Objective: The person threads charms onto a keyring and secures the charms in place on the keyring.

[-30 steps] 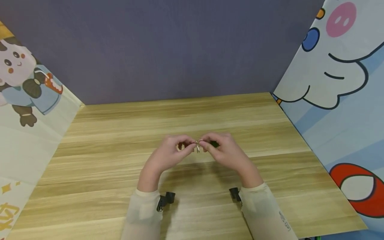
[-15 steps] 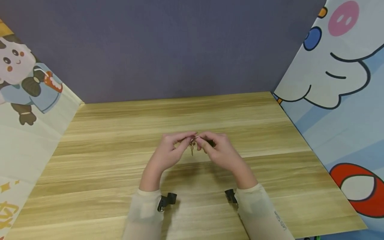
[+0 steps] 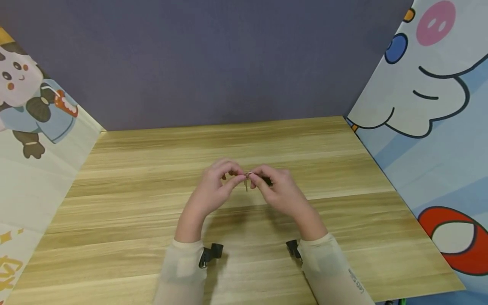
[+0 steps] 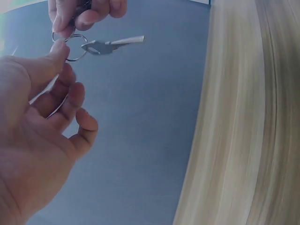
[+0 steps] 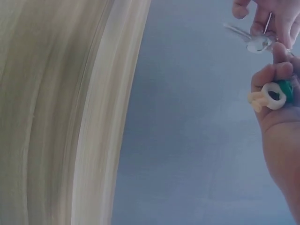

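Note:
Near the middle of the table, my left hand and right hand meet fingertip to fingertip. Between them is a metal key ring, pinched by the left thumb and a finger. A silver key hangs from it, pointing away from the palms in the left wrist view. My right thumb and forefinger pinch the ring's other side. In the right wrist view, a small charm in green, white and cream sits in the curled right fingers. Fingertips hide part of the ring.
Below the hands lies the wood-grain table. A grey-blue panel stands along its back edge. Cartoon-printed panels flank it on the left and right. A small black device is strapped at the left wrist.
The hands and ring have shifted slightly left and away. Half a second ago the left forefinger lay straighter over the ring; now it bends to meet the thumb. The key keeps dangling.

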{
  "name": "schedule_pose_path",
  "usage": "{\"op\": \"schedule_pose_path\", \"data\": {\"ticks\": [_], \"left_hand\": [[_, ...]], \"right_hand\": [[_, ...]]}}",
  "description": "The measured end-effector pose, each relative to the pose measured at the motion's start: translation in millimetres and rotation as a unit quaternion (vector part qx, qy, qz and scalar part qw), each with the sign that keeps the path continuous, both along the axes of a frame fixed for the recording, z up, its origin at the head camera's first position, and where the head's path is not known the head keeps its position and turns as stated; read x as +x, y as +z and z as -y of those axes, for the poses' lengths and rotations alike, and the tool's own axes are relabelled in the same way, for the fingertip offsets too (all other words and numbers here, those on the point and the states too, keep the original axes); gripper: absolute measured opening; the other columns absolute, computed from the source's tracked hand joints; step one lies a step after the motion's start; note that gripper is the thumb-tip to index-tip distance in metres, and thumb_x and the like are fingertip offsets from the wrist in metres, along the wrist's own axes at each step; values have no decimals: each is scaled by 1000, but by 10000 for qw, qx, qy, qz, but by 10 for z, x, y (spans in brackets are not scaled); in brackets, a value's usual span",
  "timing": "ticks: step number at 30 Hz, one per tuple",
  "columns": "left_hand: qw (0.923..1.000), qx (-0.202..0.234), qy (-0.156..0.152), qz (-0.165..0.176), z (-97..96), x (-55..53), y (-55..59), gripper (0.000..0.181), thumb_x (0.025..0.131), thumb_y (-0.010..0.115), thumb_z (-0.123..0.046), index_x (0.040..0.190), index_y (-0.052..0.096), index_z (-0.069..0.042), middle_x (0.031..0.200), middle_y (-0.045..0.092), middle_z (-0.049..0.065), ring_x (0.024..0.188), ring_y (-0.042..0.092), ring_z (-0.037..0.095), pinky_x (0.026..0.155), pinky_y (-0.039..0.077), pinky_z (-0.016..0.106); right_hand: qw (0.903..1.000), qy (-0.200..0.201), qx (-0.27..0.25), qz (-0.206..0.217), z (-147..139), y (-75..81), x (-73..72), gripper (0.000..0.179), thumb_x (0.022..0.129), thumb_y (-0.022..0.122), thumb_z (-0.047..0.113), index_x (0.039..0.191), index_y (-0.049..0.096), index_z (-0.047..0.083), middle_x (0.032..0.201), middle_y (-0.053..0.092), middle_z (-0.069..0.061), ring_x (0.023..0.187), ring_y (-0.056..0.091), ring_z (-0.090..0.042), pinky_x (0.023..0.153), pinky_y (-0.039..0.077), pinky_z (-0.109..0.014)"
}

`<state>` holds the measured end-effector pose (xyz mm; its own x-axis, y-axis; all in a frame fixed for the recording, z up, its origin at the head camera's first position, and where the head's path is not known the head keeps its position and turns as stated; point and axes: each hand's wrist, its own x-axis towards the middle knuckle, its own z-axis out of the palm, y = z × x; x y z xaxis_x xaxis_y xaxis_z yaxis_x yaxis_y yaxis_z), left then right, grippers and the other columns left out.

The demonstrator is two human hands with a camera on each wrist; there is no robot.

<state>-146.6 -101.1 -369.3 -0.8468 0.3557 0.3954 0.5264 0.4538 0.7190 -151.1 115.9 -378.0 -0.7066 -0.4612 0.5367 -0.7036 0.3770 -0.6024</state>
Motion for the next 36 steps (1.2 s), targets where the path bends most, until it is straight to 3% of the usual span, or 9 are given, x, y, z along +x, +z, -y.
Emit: {"op": "schedule_pose_path", "data": {"ticks": [6, 17, 28, 36], "left_hand": [[9994, -94, -54, 315, 7, 8, -1, 4, 102, 71, -11, 100, 74, -9, 92, 71, 4, 74, 51, 17, 67, 43, 26], [9985, 6, -180, 521, -8, -16, -6, 6, 102, 69, -7, 97, 71, -8, 85, 65, 2, 70, 48, 18, 65, 40, 26], [9968, 232, -308, 697, -11, -19, 4, 7, 105, 66, -8, 98, 69, -9, 90, 67, 8, 77, 54, 18, 71, 45, 30], [9923, 697, -316, 973, -30, -33, -22, 8, 103, 66, -4, 96, 69, -7, 94, 70, 8, 86, 62, 21, 77, 52, 33]], "right_hand": [[9995, 4, 132, -271, -2, -17, -8, 8, 104, 66, 3, 106, 72, 7, 84, 73, -1, 72, 67, -10, 67, 57, -27], [9999, 111, -22, -95, -19, -21, -41, 10, 104, 66, 3, 102, 75, 5, 83, 75, 0, 74, 69, -8, 69, 59, -29], [9958, 66, -663, 624, -34, -41, -27, 12, 104, 65, 2, 102, 76, 4, 82, 75, -3, 59, 48, -4, 53, 42, -23], [9865, 142, -1221, 1079, -25, -72, -37, 12, 104, 64, -1, 100, 75, 3, 79, 74, -8, 61, 52, -7, 53, 42, -23]]}}
